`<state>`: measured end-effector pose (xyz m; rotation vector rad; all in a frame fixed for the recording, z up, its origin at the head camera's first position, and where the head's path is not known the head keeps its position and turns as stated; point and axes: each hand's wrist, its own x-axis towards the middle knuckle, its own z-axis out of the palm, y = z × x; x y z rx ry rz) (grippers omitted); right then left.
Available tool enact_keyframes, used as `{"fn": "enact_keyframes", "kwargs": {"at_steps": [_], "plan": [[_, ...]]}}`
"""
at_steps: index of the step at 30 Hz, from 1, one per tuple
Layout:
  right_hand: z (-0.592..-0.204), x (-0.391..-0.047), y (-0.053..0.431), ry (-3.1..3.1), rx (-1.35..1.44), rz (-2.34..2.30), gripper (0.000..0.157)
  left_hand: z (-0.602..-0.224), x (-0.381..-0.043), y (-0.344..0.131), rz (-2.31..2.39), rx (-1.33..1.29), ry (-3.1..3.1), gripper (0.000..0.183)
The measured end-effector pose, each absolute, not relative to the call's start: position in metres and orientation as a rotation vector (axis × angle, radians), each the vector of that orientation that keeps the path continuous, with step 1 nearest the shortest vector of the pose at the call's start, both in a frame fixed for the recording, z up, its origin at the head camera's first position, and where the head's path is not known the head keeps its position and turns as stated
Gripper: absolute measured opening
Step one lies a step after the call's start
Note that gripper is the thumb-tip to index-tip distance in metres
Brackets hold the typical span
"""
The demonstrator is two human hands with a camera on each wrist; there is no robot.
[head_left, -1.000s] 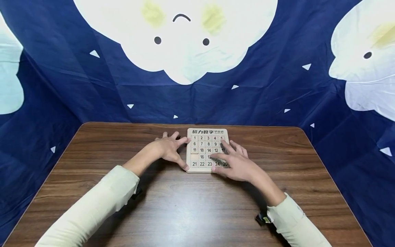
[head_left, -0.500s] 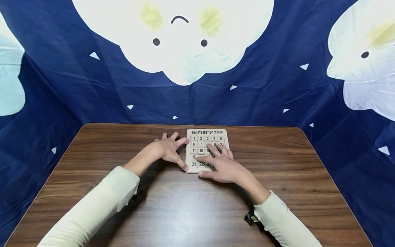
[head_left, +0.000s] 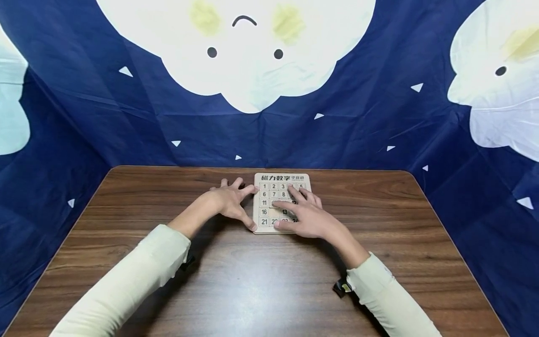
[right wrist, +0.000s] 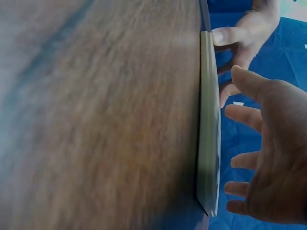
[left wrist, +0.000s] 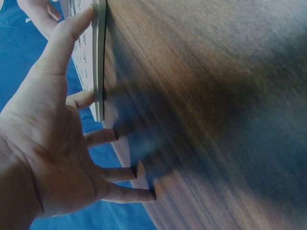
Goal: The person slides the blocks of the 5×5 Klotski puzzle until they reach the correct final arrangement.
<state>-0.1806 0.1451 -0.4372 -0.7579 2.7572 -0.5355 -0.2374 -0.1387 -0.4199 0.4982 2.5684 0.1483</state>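
A puzzle board (head_left: 256,208) with numbered tiles is laid flat on the brown table (head_left: 252,281), near its far edge and about midway between left and right. The board's left side is touched by the thumb and index finger of the left hand (head_left: 229,201); its fingers are spread wide, nothing is gripped, and the other fingertips are rested on the table, as shown in the left wrist view.

The right hand (head_left: 309,217) is held over the right part of the board with its fingers spread and fairly straight, and nothing is clasped. Its index fingertip is placed at a tile (head_left: 273,207) just right of tile 11 (head_left: 264,202); whether it is pressed down cannot be told. Its thumb is set near the board's near edge. A square of pale base is left uncovered just right of tile 16 (head_left: 264,212). Several tiles on the right are hidden by the hand.

Pale sleeves (head_left: 126,276) are worn on both arms. Beyond the table, a blue cloth (head_left: 358,126) printed with white clouds is hung.
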Motion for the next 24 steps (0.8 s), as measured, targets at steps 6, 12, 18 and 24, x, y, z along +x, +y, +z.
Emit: {"fn": "enact_keyframes", "kwargs": {"at_steps": [6, 12, 18, 24], "plan": [[-0.435, -0.178, 0.147, 2.704, -0.797, -0.528, 0.059, -0.421, -0.239, -0.139, 0.156, 0.507, 2.573, 0.128], [-0.433, -0.183, 0.159, 2.744, -0.775, -0.585, 0.056, -0.418, -0.238, -0.139, 0.151, 0.502, 2.571, 0.127], [-0.436, -0.188, 0.160, 2.811, -0.711, -0.577, 0.057, -0.418, -0.239, -0.137, 0.147, 0.507, 2.574, 0.127], [-0.439, -0.189, 0.154, 2.748, -0.784, -0.581, 0.065, -0.418, -0.238, -0.137, 0.138, 0.499, 2.576, 0.127]]}}
